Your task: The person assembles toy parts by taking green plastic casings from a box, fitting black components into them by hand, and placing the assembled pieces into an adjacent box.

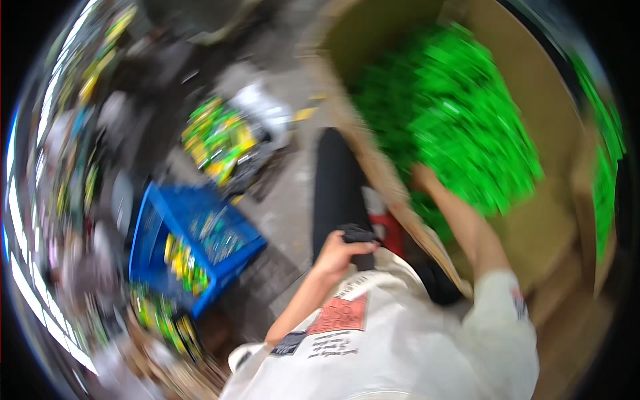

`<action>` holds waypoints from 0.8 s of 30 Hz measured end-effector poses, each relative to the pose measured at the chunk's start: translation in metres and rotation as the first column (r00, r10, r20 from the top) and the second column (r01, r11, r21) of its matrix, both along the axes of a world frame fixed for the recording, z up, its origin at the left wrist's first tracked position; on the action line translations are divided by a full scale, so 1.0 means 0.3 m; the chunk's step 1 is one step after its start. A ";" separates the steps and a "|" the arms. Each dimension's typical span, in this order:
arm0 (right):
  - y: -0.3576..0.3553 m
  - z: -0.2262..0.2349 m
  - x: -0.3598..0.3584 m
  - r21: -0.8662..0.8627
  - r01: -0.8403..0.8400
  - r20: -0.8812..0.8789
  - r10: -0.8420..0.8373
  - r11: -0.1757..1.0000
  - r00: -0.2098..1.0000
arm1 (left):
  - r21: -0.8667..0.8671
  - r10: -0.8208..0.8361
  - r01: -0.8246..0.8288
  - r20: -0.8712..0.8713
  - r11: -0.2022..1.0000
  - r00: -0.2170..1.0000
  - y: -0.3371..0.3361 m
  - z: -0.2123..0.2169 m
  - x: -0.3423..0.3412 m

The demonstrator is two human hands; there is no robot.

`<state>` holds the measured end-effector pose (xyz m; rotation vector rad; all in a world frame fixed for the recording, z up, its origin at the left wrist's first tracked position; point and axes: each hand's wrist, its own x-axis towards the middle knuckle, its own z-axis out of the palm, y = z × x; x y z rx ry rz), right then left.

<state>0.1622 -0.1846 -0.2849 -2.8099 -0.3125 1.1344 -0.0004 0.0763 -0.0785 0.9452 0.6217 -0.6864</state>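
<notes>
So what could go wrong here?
The small black object in the left hand might slip and drop. The heaped, shiny bright green pieces in the large brown cardboard box could slide onto the right hand, which reaches in beside them.

From the right hand [421, 177], the cardboard box wall [367, 148] blocks 9 o'clock and green pieces [467, 113] (badly blurred) crowd 12 to 3; toward 4 o'clock, bare cardboard [527, 237] leaves open room.
</notes>
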 end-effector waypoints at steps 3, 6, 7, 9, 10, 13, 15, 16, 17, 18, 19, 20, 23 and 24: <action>-0.051 -0.252 -0.128 0.224 0.183 0.348 -0.254 0.957 0.902 | -0.088 0.131 -0.133 -0.019 0.987 0.991 0.017 -0.051 -0.037; -0.212 -0.449 -0.071 0.343 0.257 0.250 -0.352 0.903 0.902 | -0.110 0.149 -0.156 -0.071 0.982 0.986 0.014 -0.053 -0.038; -0.247 -0.493 -0.036 0.473 0.279 0.174 -0.399 0.836 0.900 | -0.100 0.165 -0.171 -0.062 0.980 0.984 0.021 -0.056 -0.054; -0.381 -0.518 0.071 0.673 0.364 0.021 -0.508 0.644 0.861 | -0.084 0.156 -0.157 -0.008 0.984 0.988 -0.011 -0.060 -0.036; -0.309 -0.361 0.146 0.688 0.338 -0.002 -0.463 0.642 0.886 | -0.063 0.167 -0.167 -0.016 0.984 0.986 -0.016 -0.089 -0.047; -0.093 0.249 0.155 0.586 0.052 0.251 -0.242 0.809 0.937 | -0.032 0.188 -0.187 0.044 0.982 0.981 -0.011 -0.048 -0.045; -0.191 0.390 0.228 0.620 -0.086 0.456 -0.269 0.780 0.848 | -0.082 0.114 -0.108 0.074 0.991 0.991 -0.014 -0.018 -0.001; -0.164 0.529 0.226 0.630 -0.113 0.489 -0.279 0.768 0.826 | -0.094 0.124 -0.115 0.101 0.989 0.987 -0.006 0.005 0.004; -0.123 0.692 0.200 0.641 -0.140 0.518 -0.291 0.755 0.804 | -0.086 0.137 -0.127 0.109 0.988 0.985 0.002 0.035 0.008; -0.119 0.820 0.171 0.636 -0.178 0.550 -0.280 0.751 0.787 | -0.104 0.142 -0.128 0.136 0.986 0.980 0.009 0.067 0.020; -0.112 0.929 0.132 0.627 -0.217 0.582 -0.265 0.748 0.769 | -0.125 0.151 -0.132 0.160 0.983 0.975 0.012 0.093 0.025; -0.080 1.034 0.066 0.641 -0.252 0.603 -0.274 0.725 0.749 | -0.172 0.169 -0.139 0.178 0.975 0.969 0.012 0.118 0.027; -0.021 1.182 -0.142 0.619 -0.345 0.648 -0.211 0.706 0.732 | -0.214 0.189 -0.134 0.258 0.967 0.948 -0.013 0.215 0.021; 0.011 1.208 -0.220 0.589 -0.363 0.652 -0.160 0.722 0.741 | -0.271 0.198 -0.123 0.269 0.955 0.942 -0.021 0.268 0.015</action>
